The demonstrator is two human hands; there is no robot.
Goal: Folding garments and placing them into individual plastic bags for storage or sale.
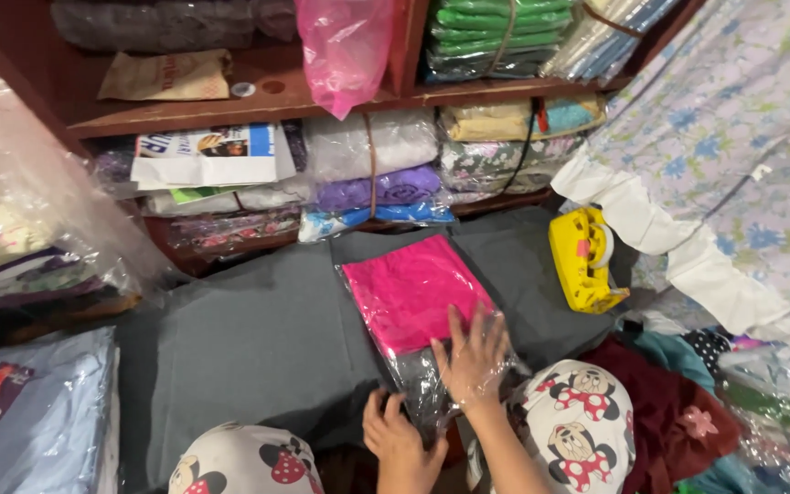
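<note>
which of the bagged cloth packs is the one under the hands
The bright pink pack in a clear bag, lying alone on the grey mat. The right hand presses its near end; the other packs sit stacked on the shelves.

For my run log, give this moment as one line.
left hand: on bag's open end | right hand: pressing clear bag | contents: pink cloth

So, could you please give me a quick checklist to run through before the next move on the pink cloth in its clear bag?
1. Pink cloth fully inside clear bag: ok.
2. Bag lies flat on grey mat: ok.
3. Right hand presses the bag's open end: ok.
4. Left hand grips the bag's near edge: ok.
5. Open end sealed: cannot tell.
6. Yellow tape dispenser close by on the mat: ok.
</note>
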